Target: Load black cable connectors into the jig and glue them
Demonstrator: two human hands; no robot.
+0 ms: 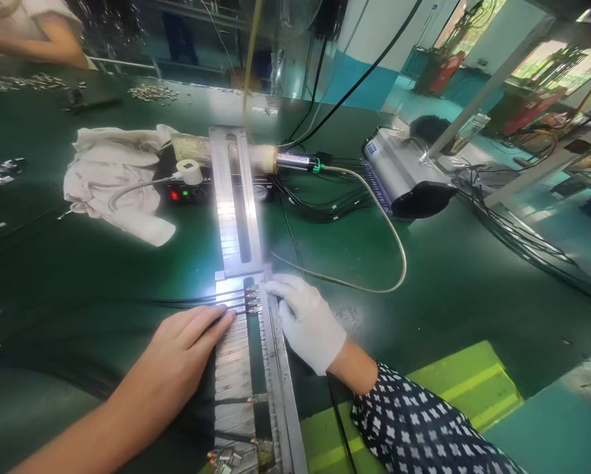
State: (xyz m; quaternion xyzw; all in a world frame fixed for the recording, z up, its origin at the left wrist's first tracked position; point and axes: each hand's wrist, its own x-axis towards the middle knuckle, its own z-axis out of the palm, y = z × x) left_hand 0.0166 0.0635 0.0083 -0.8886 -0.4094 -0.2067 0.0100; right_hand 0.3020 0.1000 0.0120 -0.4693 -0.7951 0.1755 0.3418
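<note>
At seven o'clock, a row of black cables [189, 302] lies across a ridged metal fixture [233, 372], metal connectors [253, 300] side by side, probably so the ridges keep them spaced. From eight o'clock, the bare left hand [189, 334] lays its fingers, held close together, over the cables, seemingly to steady them; whether it pinches one, I cannot tell. Near six o'clock, the gloved right hand [309, 319] curls against the fixture's side rail [276, 355], fingertips beside the connectors, perhaps as a brace; its pinch is unclear.
</note>
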